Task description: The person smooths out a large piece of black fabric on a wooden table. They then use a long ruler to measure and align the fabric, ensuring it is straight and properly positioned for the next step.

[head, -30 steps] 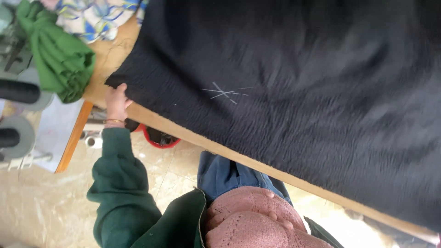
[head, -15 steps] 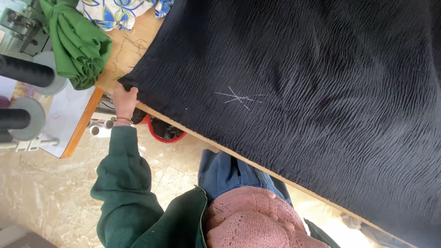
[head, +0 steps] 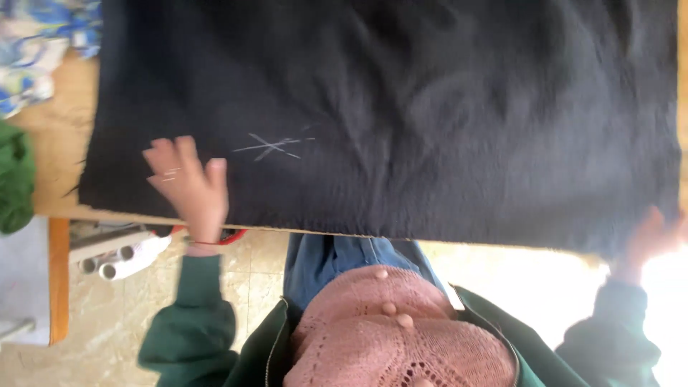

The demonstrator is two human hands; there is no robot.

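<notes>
Soft daylight, blown-out glare lower right, slight motion blur.

The right hand (head: 653, 240) is blurring in glare at the black cloth (head: 401, 107) edge; its grip is unreadable, and the cloth beyond it is running off-frame.

Wooden table (head: 54, 193) over pale tiled floor (head: 236, 287), bright glare

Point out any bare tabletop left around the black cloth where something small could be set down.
The black cloth covers nearly the whole wooden table. One bare strip remains at its left edge, bordered by the patterned fabric above and the green cloth below. The left hand lies flat on the near left corner; the right hand touches the near right corner.
</notes>
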